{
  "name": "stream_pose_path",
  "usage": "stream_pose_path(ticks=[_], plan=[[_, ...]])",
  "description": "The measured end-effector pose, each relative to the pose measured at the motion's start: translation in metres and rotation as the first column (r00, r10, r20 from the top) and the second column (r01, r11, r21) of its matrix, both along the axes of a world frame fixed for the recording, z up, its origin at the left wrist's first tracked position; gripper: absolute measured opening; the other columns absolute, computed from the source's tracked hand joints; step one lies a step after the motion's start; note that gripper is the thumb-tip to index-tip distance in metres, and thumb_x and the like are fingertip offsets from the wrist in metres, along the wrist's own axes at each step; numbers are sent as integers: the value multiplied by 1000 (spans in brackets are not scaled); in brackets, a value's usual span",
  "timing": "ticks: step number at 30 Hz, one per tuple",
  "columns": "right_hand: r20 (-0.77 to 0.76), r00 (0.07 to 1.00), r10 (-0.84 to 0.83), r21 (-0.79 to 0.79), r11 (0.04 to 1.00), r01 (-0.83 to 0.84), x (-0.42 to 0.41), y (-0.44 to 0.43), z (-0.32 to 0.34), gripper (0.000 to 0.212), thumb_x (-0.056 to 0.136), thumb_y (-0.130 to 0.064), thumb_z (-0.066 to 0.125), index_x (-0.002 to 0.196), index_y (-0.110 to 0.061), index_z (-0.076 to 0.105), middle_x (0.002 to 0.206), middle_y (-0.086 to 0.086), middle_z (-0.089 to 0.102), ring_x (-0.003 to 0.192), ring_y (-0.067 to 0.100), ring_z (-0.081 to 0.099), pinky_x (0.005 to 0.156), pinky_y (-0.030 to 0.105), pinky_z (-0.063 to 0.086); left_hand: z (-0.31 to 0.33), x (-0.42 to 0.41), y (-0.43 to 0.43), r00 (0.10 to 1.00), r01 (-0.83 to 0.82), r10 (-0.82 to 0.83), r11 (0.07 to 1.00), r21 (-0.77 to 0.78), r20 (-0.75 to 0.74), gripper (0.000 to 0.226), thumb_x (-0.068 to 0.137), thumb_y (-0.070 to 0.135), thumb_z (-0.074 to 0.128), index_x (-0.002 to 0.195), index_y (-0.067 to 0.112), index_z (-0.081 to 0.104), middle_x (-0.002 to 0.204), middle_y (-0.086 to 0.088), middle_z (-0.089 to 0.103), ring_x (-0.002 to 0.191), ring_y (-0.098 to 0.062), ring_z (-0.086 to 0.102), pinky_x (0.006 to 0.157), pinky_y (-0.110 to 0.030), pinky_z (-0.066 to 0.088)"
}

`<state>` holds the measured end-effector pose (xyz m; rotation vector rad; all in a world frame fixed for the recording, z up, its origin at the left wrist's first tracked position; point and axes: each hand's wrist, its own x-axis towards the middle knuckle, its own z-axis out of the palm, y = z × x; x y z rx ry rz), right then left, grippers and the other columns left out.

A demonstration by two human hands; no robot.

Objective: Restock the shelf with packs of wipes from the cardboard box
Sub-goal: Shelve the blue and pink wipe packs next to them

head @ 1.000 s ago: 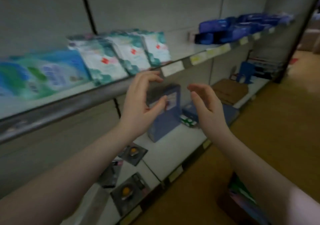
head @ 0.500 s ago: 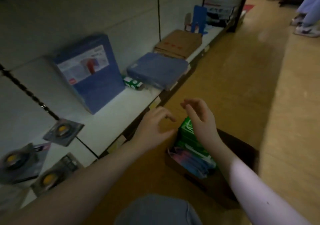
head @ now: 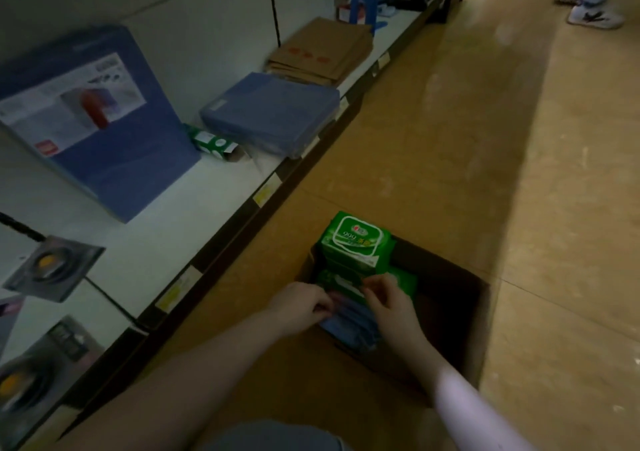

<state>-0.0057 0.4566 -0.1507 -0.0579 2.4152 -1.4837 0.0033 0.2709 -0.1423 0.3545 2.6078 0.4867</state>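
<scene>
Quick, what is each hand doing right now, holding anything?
Left hand: fingers curled, gripping the blue soft pack of wipes in the brown cardboard box.
Right hand: curled round the same pack's other side.

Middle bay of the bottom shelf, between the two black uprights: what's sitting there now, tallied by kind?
Large blue box: 1
Flat blue wrapped pack: 1
Small green-and-white carton: 1
Total: 3
</scene>
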Motion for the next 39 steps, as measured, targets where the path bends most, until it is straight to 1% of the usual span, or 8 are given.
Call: stream_pose_path(ticks=[3,6,11,15,21,27,32,39], plan=[[59,998,6,44,999,-9,-2,10,-12,12,95,-15,50,103,-20,57,96,-8,59,96,10,55,79,18,44,-2,-1,1,999,-16,17,999,38,-42,20,94,26,52,107,20,67,111,5,64,103,-14,57,88,-30,46],[121,993,-12,102,995,-1,-9,14,-19,18,95,-13,49,109,-15,60,109,4,62,103,16,57,87,28,46,9,2,-1,988,-112,130,975,192,-80,15,95,25,48,98,23,63,98,7,62,93,-11,57,80,-31,49],[114,987,114,320,936,-145,-23,6,-35,21,93,-15,53,112,-14,62,110,5,65,99,17,60,73,23,41,36,7,-11,929,-175,253,943,285,-268,18,93,36,40,85,28,54,82,10,57,83,-9,53,74,-27,40],[106,970,217,477,845,-241,-27,-2,-42,16,93,-18,50,101,-12,62,103,7,66,89,18,61,66,26,42,51,9,-10,831,-303,418,893,332,-366,21,97,32,32,81,25,44,68,12,47,63,-2,48,55,-17,28],[64,941,331,667,688,-288,-28,-13,-49,21,93,-13,46,111,-14,58,110,8,63,97,22,62,78,35,54,61,7,-2,647,-663,759,606,439,-73,30,99,41,27,89,22,47,71,3,54,63,1,54,50,-17,37],[61,958,282,702,670,-242,-25,-20,-49,27,92,-1,38,109,-9,58,113,11,60,100,24,60,68,31,45,65,7,-3,529,-735,824,325,595,203,40,94,50,34,101,16,54,83,3,63,73,-4,62,56,-19,44],[52,976,212,611,766,-199,-21,-21,-45,23,91,-1,42,105,-9,59,110,11,61,94,23,60,77,35,53,61,15,-5,537,-726,803,283,626,259,42,91,49,44,98,9,58,81,0,67,67,-4,67,54,-20,48],[13,990,140,494,860,-128,-16,-26,-10,17,93,-7,38,109,-13,44,92,9,62,80,26,62,68,41,54,63,16,-6,549,-718,784,266,643,288,46,88,55,45,96,13,61,85,-4,70,77,-15,69,64,-29,50]])
